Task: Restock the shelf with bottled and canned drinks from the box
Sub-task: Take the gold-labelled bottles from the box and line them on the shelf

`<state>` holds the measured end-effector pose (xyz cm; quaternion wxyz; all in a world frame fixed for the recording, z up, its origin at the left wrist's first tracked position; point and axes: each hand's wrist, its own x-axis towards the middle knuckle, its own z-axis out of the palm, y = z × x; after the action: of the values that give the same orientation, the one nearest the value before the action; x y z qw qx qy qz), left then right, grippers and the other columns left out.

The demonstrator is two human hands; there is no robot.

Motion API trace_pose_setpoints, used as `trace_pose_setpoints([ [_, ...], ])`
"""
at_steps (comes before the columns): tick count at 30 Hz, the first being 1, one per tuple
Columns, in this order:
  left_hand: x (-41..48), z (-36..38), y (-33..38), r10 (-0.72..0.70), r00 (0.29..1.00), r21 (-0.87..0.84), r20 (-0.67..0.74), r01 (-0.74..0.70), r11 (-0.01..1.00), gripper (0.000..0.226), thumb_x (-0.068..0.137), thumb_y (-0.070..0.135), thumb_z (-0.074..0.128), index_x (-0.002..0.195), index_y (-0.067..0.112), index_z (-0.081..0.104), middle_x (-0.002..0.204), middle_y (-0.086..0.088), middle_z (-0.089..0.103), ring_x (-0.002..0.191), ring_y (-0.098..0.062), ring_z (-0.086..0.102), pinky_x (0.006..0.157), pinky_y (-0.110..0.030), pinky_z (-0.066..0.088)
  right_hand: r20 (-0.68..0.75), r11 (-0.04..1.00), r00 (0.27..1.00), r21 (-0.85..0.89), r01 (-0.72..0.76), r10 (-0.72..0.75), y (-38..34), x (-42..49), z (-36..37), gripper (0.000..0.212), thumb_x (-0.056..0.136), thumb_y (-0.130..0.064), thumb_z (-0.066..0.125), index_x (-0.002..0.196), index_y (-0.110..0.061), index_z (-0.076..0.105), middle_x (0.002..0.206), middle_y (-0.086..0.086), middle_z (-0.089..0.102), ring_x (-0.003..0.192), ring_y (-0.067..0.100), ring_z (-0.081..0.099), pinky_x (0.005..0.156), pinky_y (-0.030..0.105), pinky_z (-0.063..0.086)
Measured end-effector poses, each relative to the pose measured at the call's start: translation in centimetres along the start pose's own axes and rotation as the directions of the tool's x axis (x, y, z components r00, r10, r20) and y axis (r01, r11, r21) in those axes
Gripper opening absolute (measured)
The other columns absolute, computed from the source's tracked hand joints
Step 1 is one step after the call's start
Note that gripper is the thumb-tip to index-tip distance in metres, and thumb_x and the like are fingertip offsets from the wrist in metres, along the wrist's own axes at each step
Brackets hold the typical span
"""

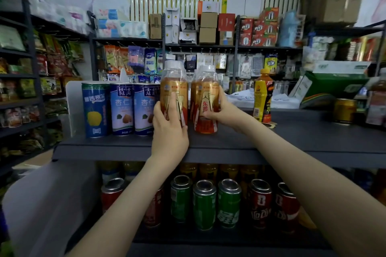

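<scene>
— Wrapping round the left orange bottle (174, 87), your left hand (170, 131) held it upright over the top shelf (125, 148), one finger lying up the label and the thumb on its left side. Your hand hid the base, so I couldn't tell whether it rested on the shelf.

— And your right?

— Your right hand (221, 108) gripped the right orange bottle (206, 110) from its right side, thumb across the red label. That one stood upright with its base on the shelf.

— Hands together?

— Apart, one bottle each, with the two bottles just beside one another. A third orange bottle (193, 94) stood close behind the right one.

— What crowded you?

— On your left, two almond-drink cans (122, 110) stood just beside the left bottle, then a blue can with a yellow fruit (95, 110). Well off to your right were a yellow-and-red bottle (262, 98) and a gold can (344, 110). Below, green cans (204, 204) and red cans (261, 202) lined the lower shelf, with your forearms crossing in front of some.
</scene>
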<state>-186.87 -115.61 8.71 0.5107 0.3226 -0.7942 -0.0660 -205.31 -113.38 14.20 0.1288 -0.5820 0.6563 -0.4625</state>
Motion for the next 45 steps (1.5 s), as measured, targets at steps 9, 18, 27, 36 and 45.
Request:
trace_pose_setpoints([
  [9, -1.6, 2.1, 3.4, 0.075, 0.991, 0.123, -0.114, -0.061, 0.991, 0.082, 0.088, 0.014, 0.059, 0.152, 0.017, 0.008, 0.154, -0.027, 0.004, 0.141, -0.045, 0.01, 0.114, -0.06, 0.017, 0.027, 0.893, 0.999, -0.449, 0.027, -0.017, -0.2, -4.8, -1.0, 0.087, 0.091, -0.018, 0.061, 0.152, -0.014, -0.001, 0.139, 0.014, 0.05, 0.122, 0.027, 0.05, 0.092, 0.026, 0.039],
  [18, -13.1, 12.3, 16.9, 0.451, 0.891, -0.161, 0.045, -0.439, 0.884, 0.069, 0.084, 0.001, 0.059, 0.143, 0.011, 0.025, 0.142, -0.032, 0.032, 0.131, -0.048, 0.033, 0.102, -0.063, 0.034, -0.243, 0.823, 0.936, -0.563, 0.077, -0.254, 7.3, -22.2, -9.5, 0.053, 0.096, -0.015, 0.047, 0.147, -0.01, 0.031, 0.147, 0.006, 0.04, 0.134, 0.016, 0.037, 0.106, 0.023, 0.03],
  [27, -31.8, 25.4, 36.3, 0.602, 0.576, -0.517, 0.553, -0.33, 0.79, 0.068, 0.091, 0.018, 0.058, 0.149, 0.015, 0.021, 0.153, -0.019, 0.019, 0.14, -0.036, 0.021, 0.114, -0.047, 0.027, -0.574, 0.778, 0.804, -0.43, -0.458, 0.156, 24.3, -50.1, -23.0, 0.052, 0.094, -0.01, 0.05, 0.144, -0.008, 0.036, 0.14, 0.007, 0.045, 0.127, 0.02, 0.044, 0.096, 0.016, 0.032],
  [36, -56.2, 38.2, 45.8, 0.499, -0.17, -0.527, 0.85, -0.249, 0.812, 0.071, 0.097, 0.036, 0.049, 0.152, 0.027, 0.004, 0.156, 0.0, 0.008, 0.142, -0.025, 0.018, 0.105, -0.036, 0.04, -0.639, 0.2, 0.101, 0.084, -0.976, 0.763, 40.8, -83.2, -25.0, 0.056, 0.097, -0.013, 0.045, 0.149, -0.017, 0.025, 0.148, 0.006, 0.036, 0.133, 0.024, 0.036, 0.103, 0.036, 0.037],
  [45, -72.2, 53.7, 47.0, 0.365, -0.454, -0.518, 0.813, -0.275, 0.81, 0.055, 0.1, 0.022, 0.04, 0.151, 0.028, 0.021, 0.148, -0.007, 0.027, 0.128, -0.026, 0.04, 0.096, -0.033, 0.044, -0.39, -0.15, -0.289, 0.348, -0.925, 0.874, 54.6, -98.8, -17.4, 0.062, 0.095, -0.014, 0.046, 0.151, -0.022, 0.019, 0.145, 0.007, 0.039, 0.13, 0.024, 0.04, 0.105, 0.038, 0.04],
])
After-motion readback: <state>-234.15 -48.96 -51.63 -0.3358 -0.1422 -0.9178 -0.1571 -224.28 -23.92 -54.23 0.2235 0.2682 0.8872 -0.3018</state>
